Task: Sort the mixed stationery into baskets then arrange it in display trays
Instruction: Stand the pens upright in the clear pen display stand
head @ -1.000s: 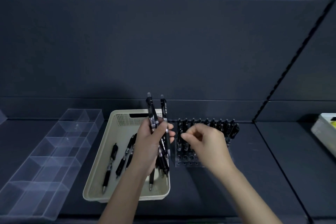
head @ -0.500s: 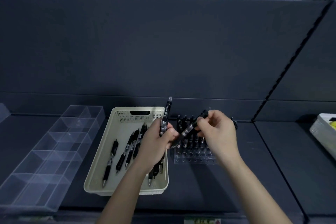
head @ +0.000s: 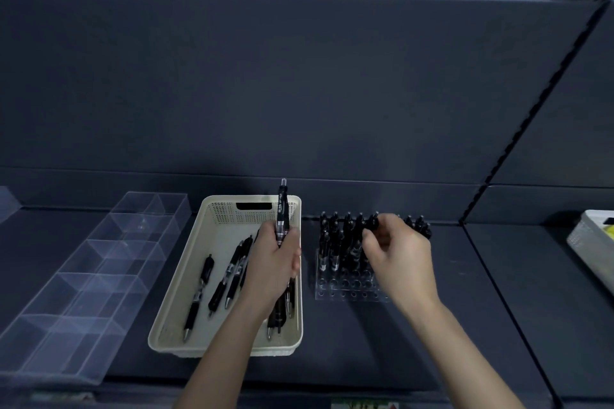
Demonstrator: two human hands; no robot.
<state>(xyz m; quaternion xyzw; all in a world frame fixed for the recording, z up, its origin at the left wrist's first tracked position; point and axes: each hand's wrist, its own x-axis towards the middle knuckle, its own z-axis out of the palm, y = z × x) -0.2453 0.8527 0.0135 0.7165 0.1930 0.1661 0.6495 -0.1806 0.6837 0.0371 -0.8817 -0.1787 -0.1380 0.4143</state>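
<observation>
Black pens point(head: 202, 289); cream perforated basket point(head: 172, 319); clear holder point(head: 349, 289); clear divided tray point(head: 83, 276); dark grey shelf point(head: 365, 342).

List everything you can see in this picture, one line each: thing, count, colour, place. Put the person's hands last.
Basket: one, cream, centre of the shelf.
Loose pens: several, exact count hidden by the hand, black, lying in the basket.
Pen rack: one, clear, right of the basket; front holes unfilled.
Standing pens: many, black, upright in the rack's back rows.
Divided tray: one, clear, left of the basket.
Second basket: one, pale, far right edge, something yellow inside.
Left hand: over the basket, holding one black pen upright.
Right hand: over the rack, fingertips pinching a black pen top.
</observation>
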